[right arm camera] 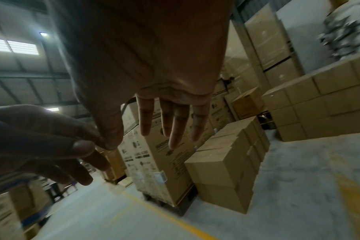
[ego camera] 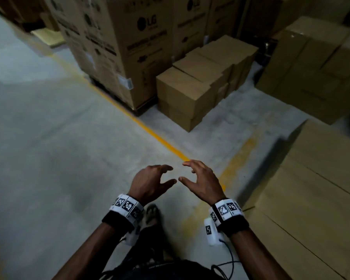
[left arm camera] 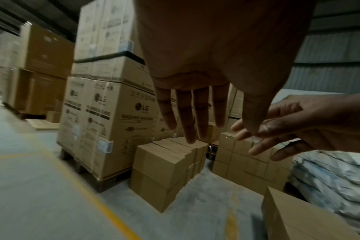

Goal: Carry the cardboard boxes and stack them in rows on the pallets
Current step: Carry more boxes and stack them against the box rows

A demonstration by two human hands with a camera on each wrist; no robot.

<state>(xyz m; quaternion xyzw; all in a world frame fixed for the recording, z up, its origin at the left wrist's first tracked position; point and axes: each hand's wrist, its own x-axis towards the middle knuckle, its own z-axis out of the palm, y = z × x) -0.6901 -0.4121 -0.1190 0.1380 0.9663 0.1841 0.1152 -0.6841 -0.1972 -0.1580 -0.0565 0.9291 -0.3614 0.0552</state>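
Ahead of me a two-high row of boxes (ego camera: 187,98) sits right of the tall cartons (ego camera: 117,47) on a pallet (left arm camera: 105,183); more stacked boxes (ego camera: 315,63) stand farther right.

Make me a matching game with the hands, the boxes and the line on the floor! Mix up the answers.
Things:
1. left hand
2. small plain box stack
3. tall LG boxes
4. floor line

Clues:
A. yellow
B. on a dark pallet
C. empty, fingers spread
D. two boxes high, on the bare floor

Pairs: 1-C, 2-D, 3-B, 4-A
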